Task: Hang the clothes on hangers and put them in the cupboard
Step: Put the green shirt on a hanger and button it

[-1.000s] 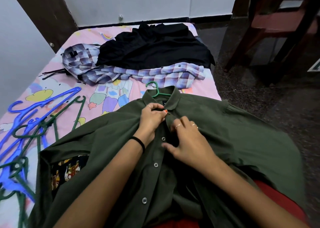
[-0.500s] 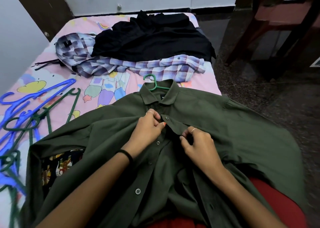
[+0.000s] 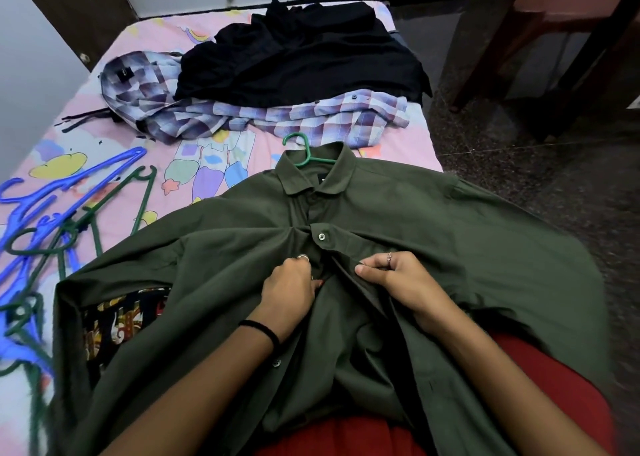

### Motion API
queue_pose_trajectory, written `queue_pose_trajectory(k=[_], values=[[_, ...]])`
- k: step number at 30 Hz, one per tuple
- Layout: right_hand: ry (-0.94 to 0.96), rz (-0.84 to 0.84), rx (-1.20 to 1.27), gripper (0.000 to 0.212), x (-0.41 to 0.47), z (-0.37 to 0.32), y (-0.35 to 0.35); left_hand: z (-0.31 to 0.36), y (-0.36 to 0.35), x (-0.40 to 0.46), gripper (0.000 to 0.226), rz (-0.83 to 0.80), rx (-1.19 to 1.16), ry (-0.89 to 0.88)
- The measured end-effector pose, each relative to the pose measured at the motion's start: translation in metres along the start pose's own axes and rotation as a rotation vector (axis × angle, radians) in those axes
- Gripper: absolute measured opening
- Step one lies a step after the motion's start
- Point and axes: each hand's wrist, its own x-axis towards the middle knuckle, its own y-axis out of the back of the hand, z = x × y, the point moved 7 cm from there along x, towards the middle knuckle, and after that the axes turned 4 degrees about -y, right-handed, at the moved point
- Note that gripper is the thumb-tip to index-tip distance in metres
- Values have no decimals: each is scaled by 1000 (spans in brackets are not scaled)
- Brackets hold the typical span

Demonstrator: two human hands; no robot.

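Because the olive-green shirt (image 3: pixel 398 220) is spread flat on the bed (image 3: pixel 398 144) with the green hanger (image 3: pixel 304 152) already inside its collar, the placket can be buttoned without sliding. One placket edge is pinched by the left hand (image 3: pixel 289 287), the opposite edge by the right hand (image 3: pixel 398 277), so that the next button, judged to be hidden between them, can be closed. One button above is fastened. Spare hangers (image 3: pixel 52 220) are kept just beside, and the checked shirt (image 3: pixel 311 116) and black garment (image 3: pixel 294 57) wait beyond.

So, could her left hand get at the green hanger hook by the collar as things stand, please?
Probably yes: the hanger hook lies uncovered above the shirt collar, but the left hand first has to release the placket it pinches.
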Motion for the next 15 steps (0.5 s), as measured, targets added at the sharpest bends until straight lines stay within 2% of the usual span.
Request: queue_pose_trajectory(k=[4,8,15], values=[[-117,-139,265,7,-8,-1,-10,1,-8,1,27,13,14,-29],[-144,-187,310,5,-11,-2,-15,-2,-12,3,16,21,-62,-105],[-140,-234,332,9,-11,-3,-16,-8,-15,5,22,3,-176,-165]])
